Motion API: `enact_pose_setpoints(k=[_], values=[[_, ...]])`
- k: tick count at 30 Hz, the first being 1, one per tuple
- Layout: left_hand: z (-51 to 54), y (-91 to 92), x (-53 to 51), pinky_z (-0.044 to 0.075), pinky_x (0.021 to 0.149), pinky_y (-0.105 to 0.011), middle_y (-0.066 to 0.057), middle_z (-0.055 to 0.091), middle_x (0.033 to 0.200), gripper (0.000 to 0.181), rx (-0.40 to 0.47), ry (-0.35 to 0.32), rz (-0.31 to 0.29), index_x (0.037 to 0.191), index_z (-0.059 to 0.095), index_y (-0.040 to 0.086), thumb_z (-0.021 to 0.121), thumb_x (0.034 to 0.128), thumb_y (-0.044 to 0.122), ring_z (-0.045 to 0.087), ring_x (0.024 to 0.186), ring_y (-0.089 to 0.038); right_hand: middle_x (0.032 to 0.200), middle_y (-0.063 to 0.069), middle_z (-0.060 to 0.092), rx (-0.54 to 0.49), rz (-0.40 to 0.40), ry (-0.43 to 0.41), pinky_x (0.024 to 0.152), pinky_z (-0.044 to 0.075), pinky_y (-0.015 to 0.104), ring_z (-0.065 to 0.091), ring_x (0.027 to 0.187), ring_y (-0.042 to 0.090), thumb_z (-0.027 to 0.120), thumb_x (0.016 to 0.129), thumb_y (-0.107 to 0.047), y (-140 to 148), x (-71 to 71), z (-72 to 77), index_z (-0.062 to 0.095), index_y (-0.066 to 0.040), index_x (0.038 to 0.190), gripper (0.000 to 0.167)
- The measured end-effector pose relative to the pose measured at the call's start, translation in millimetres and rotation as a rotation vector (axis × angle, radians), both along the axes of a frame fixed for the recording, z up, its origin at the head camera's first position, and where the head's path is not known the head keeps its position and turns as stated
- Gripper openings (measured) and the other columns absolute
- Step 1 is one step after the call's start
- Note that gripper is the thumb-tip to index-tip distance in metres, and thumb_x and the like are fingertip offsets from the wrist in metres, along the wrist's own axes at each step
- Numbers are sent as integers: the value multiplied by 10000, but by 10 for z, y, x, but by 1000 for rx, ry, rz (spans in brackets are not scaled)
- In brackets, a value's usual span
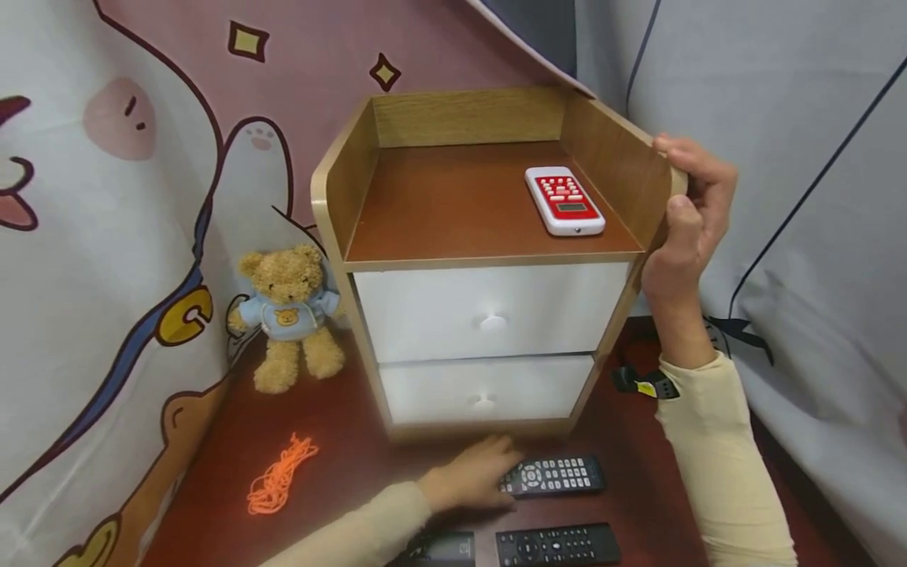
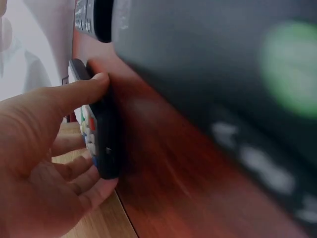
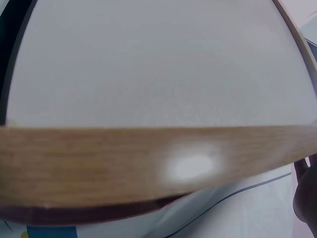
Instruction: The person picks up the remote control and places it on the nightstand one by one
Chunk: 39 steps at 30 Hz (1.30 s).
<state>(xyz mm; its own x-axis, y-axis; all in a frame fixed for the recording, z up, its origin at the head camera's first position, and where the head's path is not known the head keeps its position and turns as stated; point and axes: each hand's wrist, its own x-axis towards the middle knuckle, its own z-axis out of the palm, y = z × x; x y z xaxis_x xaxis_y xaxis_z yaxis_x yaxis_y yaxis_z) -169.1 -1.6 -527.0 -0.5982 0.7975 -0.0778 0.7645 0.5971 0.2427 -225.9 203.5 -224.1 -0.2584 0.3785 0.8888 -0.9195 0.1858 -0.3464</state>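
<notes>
- Dark remote (image 1: 556, 476): slim, long, with rounded corners; lying flat-side-up just in front of the cabinet's foot; pale keys studding its face, a ring-shaped pad sitting near its left end, some coloured keys showing in the left wrist view. Whether it is touching the bench, cannot tell.
- Left hand (image 1: 476, 476): pinching this remote, thumb pressing on one long edge, fingers curling about the other side.
- Second remote (image 1: 560, 545): black, straight-sided, lying nearer the viewer, roughly parallel to the first.
- Dark flat slab (image 1: 453, 545): lying to its left, partly hidden by the sleeve.
- Cabinet (image 1: 614, 130): box-shaped, wood-grained panels with rounded front edges; standing upright behind the first remote. Two smooth white drawer fronts (image 1: 432, 315) are carrying round white knobs.
- Right hand (image 1: 690, 209): gripping the cabinet's right side panel at its front edge, fingers bending over, thumb facing them.
- White-and-red keypad device (image 1: 567, 201): glossy, rounded, resting on the brown top shelf near the right panel.
- Orange cord (image 1: 279, 476): thin, bundled loosely, lying on the reddish-brown bench (image 1: 354, 472).
- Teddy bear (image 1: 286, 291): curly tan pile, pale-blue top; sitting beside the cabinet's left side.
- Printed cloth (image 1: 163, 47): hanging behind, softly creased.
</notes>
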Motion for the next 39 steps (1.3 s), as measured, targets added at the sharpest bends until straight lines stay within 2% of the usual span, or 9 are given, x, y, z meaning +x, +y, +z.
enact_pose_setpoints(k=[7, 14, 19, 23, 25, 34, 39], values=[[53, 81, -2, 462, 1075, -347, -44, 577, 1337, 722, -36, -2, 30, 1339, 582, 161, 829, 740, 480, 559, 1264, -245, 1162, 49, 644, 5, 4, -5, 1039, 367, 338, 537, 1169, 275, 384, 777, -195, 16, -3, -31, 570, -15, 1056, 380], [23, 88, -3, 479, 1056, -359, -54, 575, 1375, 741, -10, -32, 28, 1335, 582, 159, 829, 729, 507, 551, 1283, -239, 1178, 47, 639, 17, -2, -7, 1042, 364, 339, 530, 1176, 277, 384, 783, -194, 44, -14, -43, 568, -15, 1070, 385], [-19, 106, 4, 533, 872, -239, 14, 608, 1195, 693, 18, 26, -33, 1268, 605, 161, 777, 747, 585, 595, 1054, -106, 1175, 41, 640, 14, 2, 0, 1045, 367, 339, 534, 1174, 273, 375, 787, -180, 40, -1, -30, 570, -13, 1070, 382], [-7, 120, 8, 519, 819, -186, 26, 610, 1140, 654, 37, 98, -83, 1235, 612, 145, 720, 784, 606, 578, 979, -63, 1167, 16, 635, 5, 10, -10, 1053, 358, 328, 535, 1173, 248, 372, 791, -164, 19, 30, -10, 564, -13, 1050, 357], [4, 123, 10, 521, 837, -193, 17, 617, 1157, 653, 41, 120, -97, 1241, 609, 138, 703, 797, 607, 586, 994, -71, 1163, 4, 633, 3, 10, -16, 1055, 354, 323, 537, 1173, 238, 370, 792, -156, 8, 42, -1, 561, -13, 1040, 344], [152, 119, 20, 506, 769, -168, 56, 604, 1081, 600, 80, 139, -96, 1154, 611, 165, 739, 744, 584, 567, 895, -35, 1175, -13, 632, 16, 15, -30, 1058, 347, 321, 533, 1177, 226, 364, 801, -154, 2, 60, 9, 559, -17, 1052, 345], [290, 65, 31, 476, 734, -131, 80, 586, 1034, 567, 131, 170, -110, 1118, 614, 179, 736, 739, 583, 543, 866, -16, 1177, -18, 630, 22, 8, -31, 1061, 346, 320, 532, 1176, 220, 364, 803, -158, 13, 59, 7, 559, -15, 1056, 351]])
